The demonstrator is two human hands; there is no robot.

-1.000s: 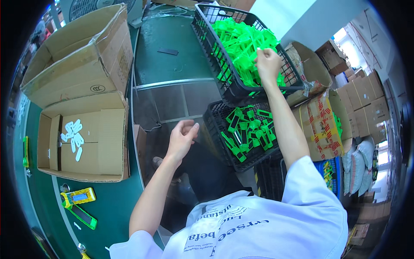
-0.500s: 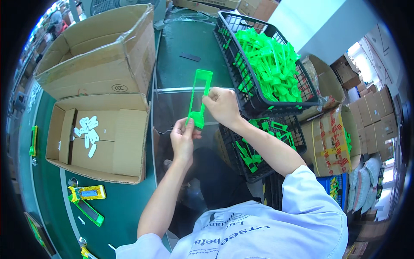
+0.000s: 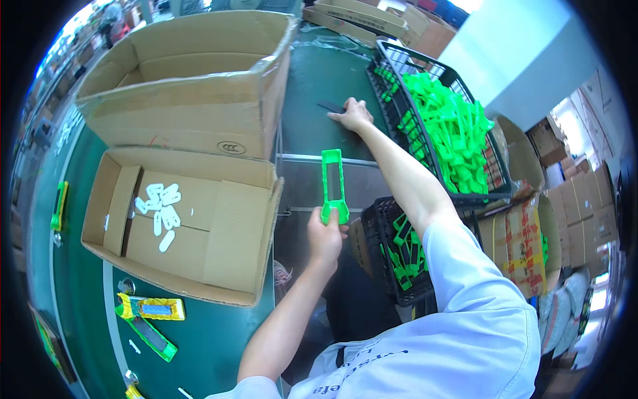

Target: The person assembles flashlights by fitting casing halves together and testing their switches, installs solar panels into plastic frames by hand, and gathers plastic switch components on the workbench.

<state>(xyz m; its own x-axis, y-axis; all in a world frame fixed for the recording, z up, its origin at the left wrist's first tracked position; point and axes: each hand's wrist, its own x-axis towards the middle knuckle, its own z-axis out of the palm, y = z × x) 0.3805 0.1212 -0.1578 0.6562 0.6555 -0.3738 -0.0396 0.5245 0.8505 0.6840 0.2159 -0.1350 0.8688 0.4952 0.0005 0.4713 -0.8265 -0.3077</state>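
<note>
My left hand (image 3: 325, 239) is closed round the wide lower end of a bright green plastic frame (image 3: 334, 211), long and narrow, held upright in front of me. The long opening of the frame looks dark; whether anything sits in it I cannot make out. Farther off, my right arm stretches over the green tabletop. There my right hand (image 3: 353, 115) has its fingers closed on the near end of a dark flat strip (image 3: 328, 105), which lies on the table. Part of the strip is hidden under the fingers.
A black crate (image 3: 435, 183) heaped with green parts stands to the right, above a lower crate (image 3: 372, 223) of green frames. On the left are a tall carton (image 3: 179, 103) and a shallow one (image 3: 239, 233) holding white pieces. A yellow-green assembly (image 3: 159, 308) lies nearer.
My right hand has let go of the green frame and reached forward to the dark strip. My left hand keeps the frame, now turned more upright. The view has shifted.
</note>
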